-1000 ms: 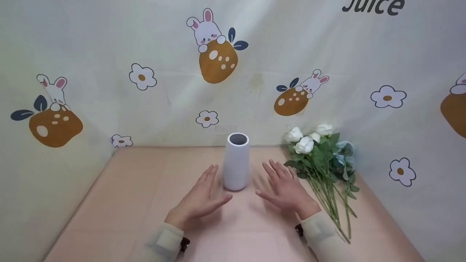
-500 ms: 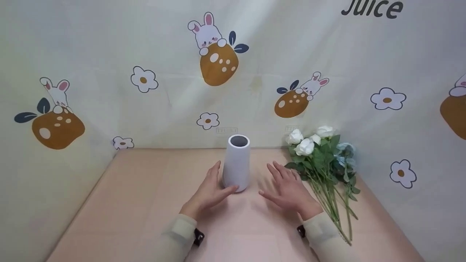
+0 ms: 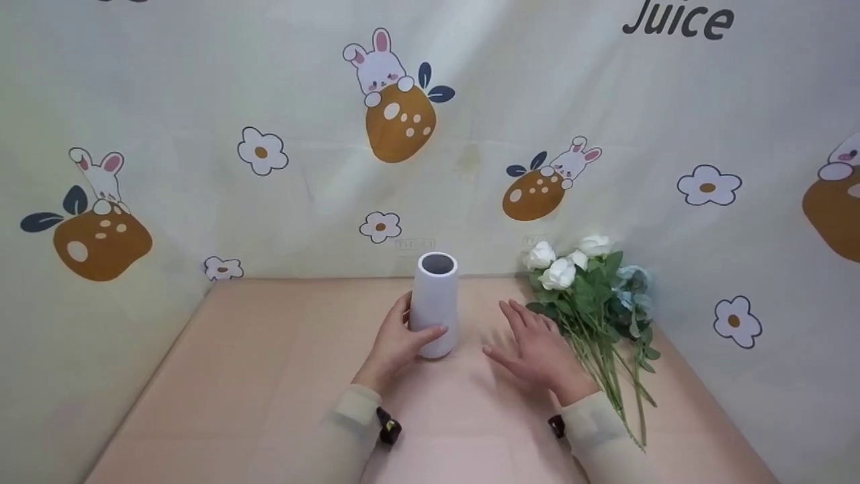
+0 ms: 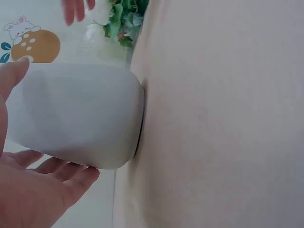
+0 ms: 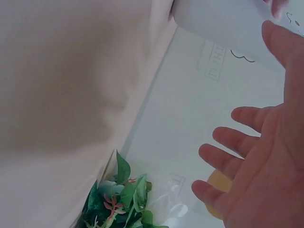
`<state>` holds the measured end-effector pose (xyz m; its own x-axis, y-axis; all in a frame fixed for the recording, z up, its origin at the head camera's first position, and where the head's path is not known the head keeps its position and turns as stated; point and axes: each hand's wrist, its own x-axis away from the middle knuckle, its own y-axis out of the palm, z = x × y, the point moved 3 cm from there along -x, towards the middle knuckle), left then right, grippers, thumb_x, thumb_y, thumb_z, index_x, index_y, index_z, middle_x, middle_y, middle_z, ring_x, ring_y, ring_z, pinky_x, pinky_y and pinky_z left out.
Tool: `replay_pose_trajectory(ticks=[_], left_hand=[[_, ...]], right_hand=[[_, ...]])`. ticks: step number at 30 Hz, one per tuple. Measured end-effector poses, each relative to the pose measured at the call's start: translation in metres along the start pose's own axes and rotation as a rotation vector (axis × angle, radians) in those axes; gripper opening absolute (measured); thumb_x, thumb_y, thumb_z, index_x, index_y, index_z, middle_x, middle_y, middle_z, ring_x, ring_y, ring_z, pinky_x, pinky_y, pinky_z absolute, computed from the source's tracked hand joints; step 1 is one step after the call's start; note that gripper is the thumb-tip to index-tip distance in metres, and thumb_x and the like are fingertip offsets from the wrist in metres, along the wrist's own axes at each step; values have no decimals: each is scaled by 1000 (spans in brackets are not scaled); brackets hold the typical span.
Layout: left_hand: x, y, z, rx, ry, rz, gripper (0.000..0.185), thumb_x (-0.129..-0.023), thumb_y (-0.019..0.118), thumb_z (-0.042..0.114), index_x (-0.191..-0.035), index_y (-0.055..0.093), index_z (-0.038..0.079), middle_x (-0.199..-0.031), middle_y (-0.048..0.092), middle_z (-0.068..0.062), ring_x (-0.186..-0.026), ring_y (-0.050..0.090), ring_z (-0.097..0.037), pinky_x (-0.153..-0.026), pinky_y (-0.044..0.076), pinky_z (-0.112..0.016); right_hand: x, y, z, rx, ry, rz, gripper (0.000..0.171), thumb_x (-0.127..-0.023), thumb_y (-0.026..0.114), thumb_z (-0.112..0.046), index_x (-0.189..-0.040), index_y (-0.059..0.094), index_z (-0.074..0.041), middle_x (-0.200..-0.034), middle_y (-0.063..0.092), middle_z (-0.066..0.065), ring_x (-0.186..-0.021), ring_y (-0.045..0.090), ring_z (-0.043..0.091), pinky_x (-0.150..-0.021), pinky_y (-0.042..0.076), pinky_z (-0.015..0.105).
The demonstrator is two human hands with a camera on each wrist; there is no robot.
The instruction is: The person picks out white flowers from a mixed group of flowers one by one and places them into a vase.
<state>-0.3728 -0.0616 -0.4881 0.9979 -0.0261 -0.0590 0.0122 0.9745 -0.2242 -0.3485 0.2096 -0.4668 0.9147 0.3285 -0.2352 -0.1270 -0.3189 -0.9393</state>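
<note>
A tall white vase (image 3: 434,296) stands upright near the middle of the table, its dark round mouth facing up. My left hand (image 3: 396,344) grips its lower part from the left. The thumb lies across the front and the fingers reach round the far side; in the left wrist view the vase (image 4: 80,109) sits between them, its base at the tabletop. To the right of the vase my right hand (image 3: 537,349) is held apart from it, fingers spread and nothing in them. The right wrist view shows that palm (image 5: 266,156) with its fingers extended.
Artificial flowers lie at the table's right side: white roses (image 3: 559,274), blue blooms (image 3: 633,289) and green leaves, their long stems (image 3: 608,376) pointing toward the front. Behind the pink-covered table (image 3: 255,363) hangs a pale printed cloth (image 3: 309,81) with rabbits and fruit.
My left hand has moved right and slightly up to the vase, its thumb and fingers closing round it. The right hand has shifted only slightly. The view has tilted a little.
</note>
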Motion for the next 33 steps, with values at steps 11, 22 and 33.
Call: replay_pose_trajectory(ticks=[11,22,33], left_hand=[[-3,-2,-2,-58,31,22,96,-88,95,25,-168,42,11,-171,49,-15,-161,43,-43,-132,37,-63],[0,-1,-2,-63,21,52,94,-88,95,24,-167,46,14,-169,53,-11,-160,46,-38,-132,38,-60],[4,-3,-3,-70,21,76,93,-86,97,28,-165,50,16,-165,57,-9,-156,52,-36,-130,43,-60]], right_hand=[[2,-20,24,-10,100,46,67,-107,69,-45,-155,55,0,-150,62,26,-136,62,50,-114,52,68],[19,-40,63,34,406,23,41,-109,62,-22,-121,64,17,-111,69,37,-101,71,56,-87,63,67],[24,-40,81,92,478,-15,25,-104,60,-4,-87,71,10,-87,69,34,-74,71,44,-55,59,51]])
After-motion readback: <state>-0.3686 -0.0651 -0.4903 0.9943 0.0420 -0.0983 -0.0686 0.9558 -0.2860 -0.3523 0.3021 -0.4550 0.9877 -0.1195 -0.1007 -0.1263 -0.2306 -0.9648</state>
